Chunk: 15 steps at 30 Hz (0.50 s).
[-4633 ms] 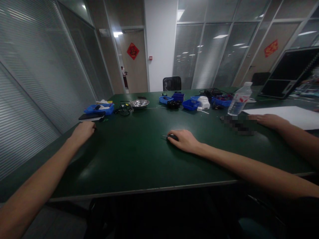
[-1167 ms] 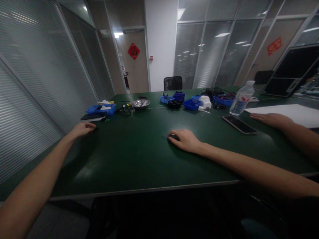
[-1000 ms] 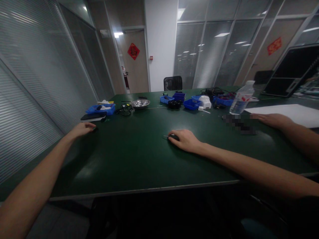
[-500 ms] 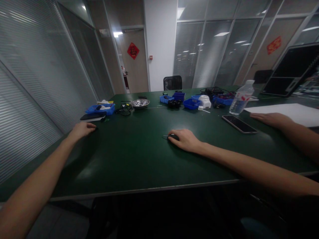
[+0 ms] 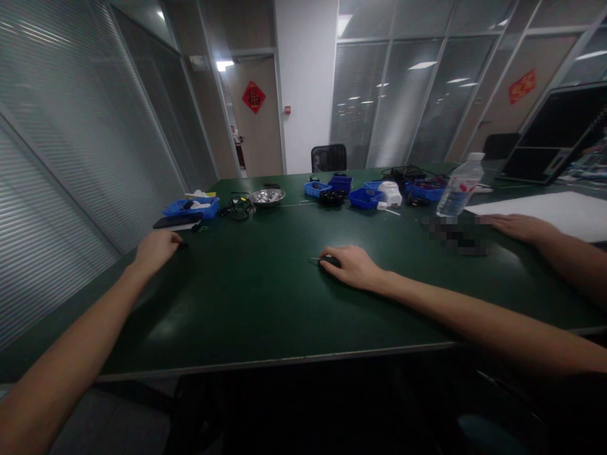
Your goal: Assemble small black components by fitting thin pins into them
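On the left of the green table [image 5: 256, 303], my left hand [image 5: 157, 249] is closed, its fingertips pinched on a small dark piece [image 5: 184, 244] too small to name. Nearer the middle, my right hand [image 5: 353, 265] rests on the tabletop, its fingers wrapped round a dark tool with a thin metal shaft [image 5: 331, 260]. The shaft points left, and the palm hides most of the handle. A black notebook-like item [image 5: 177, 221] lies just beyond my left hand.
Another person's hand [image 5: 521, 227] lies at the right by a white sheet [image 5: 559, 212], near a water bottle [image 5: 459, 186]. Along the back stand a blue tray [image 5: 208, 208], cables [image 5: 239, 207], a metal bowl [image 5: 268, 199], blue bins [image 5: 365, 198] and a white object [image 5: 390, 193].
My left hand has rolled over slightly, its back turning more toward me, with its fingertips in nearly the same spot. My right hand has hardly moved.
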Tool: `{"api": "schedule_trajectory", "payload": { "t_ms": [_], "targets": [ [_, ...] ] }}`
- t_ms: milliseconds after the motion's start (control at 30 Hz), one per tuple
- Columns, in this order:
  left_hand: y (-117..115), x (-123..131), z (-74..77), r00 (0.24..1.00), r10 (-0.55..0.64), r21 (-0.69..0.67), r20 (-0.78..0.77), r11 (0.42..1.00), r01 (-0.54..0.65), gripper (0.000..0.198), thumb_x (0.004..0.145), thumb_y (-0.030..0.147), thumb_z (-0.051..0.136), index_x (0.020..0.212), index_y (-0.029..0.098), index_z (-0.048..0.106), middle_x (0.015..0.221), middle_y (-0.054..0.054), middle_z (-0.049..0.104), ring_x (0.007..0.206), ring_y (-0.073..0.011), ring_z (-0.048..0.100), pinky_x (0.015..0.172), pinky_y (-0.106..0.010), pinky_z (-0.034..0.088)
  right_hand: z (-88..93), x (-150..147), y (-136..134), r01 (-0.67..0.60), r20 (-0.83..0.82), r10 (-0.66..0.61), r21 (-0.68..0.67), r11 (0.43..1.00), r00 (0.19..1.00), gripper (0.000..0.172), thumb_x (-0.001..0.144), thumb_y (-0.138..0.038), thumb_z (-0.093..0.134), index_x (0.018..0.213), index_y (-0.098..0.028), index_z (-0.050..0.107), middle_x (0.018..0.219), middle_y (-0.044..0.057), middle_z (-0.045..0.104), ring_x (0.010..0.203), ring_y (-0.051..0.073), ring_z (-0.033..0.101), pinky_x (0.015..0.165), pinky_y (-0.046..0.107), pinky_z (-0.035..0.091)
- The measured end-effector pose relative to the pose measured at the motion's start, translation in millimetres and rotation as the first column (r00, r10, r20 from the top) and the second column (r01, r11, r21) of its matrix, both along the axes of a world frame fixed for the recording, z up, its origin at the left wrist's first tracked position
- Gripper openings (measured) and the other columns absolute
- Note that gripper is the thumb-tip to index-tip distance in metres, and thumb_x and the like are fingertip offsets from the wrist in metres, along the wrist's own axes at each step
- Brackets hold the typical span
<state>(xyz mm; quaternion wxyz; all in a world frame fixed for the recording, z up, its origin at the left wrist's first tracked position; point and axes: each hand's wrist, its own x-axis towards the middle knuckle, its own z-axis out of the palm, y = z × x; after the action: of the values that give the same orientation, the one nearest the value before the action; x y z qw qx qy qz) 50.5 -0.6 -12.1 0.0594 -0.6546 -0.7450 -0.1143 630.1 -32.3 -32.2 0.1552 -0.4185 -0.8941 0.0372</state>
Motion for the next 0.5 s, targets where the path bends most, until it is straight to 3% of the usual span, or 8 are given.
{"api": "schedule_trajectory", "payload": {
  "t_ms": [133,333,500],
  "targets": [
    [-4.6,7.6,3.4,0.993,0.055,-0.053,-0.109,0.997,-0.061,0.031,0.096,0.025,0.062,0.119,0.014,0.079,0.119,-0.011,0.075,0.104,-0.0258,0.063,0.087,-0.031,0.046,0.3,0.0,-0.3,-0.003,0.005,0.003,0.001,1.000,1.000,0.036,0.106,-0.046,0.052,0.127,-0.023,0.070,0.103,0.007,0.078,0.084,0.022,0.069,0.072,0.032,0.044],
    [-4.1,10.7,6.8,0.994,0.086,-0.072,-0.068,0.993,-0.090,0.029,0.094,0.026,0.066,0.117,0.013,0.078,0.115,-0.010,0.075,0.102,-0.0258,0.063,0.082,-0.029,0.046,2.8,-0.4,-1.9,-0.010,-0.004,0.010,-0.024,1.000,1.000,0.036,0.105,-0.045,0.052,0.130,-0.023,0.069,0.107,0.007,0.078,0.088,0.022,0.070,0.075,0.033,0.047],
    [0.2,5.1,8.0,0.999,0.040,-0.107,-0.006,0.993,-0.041,0.028,0.090,0.022,0.071,0.115,0.011,0.077,0.114,-0.008,0.076,0.100,-0.0215,0.064,0.081,-0.024,0.044,2.2,-1.6,-1.9,-0.012,0.012,0.012,-0.013,1.000,1.000,0.036,0.106,-0.045,0.051,0.129,-0.024,0.069,0.108,0.007,0.078,0.088,0.023,0.070,0.075,0.033,0.047]
  ]
}}
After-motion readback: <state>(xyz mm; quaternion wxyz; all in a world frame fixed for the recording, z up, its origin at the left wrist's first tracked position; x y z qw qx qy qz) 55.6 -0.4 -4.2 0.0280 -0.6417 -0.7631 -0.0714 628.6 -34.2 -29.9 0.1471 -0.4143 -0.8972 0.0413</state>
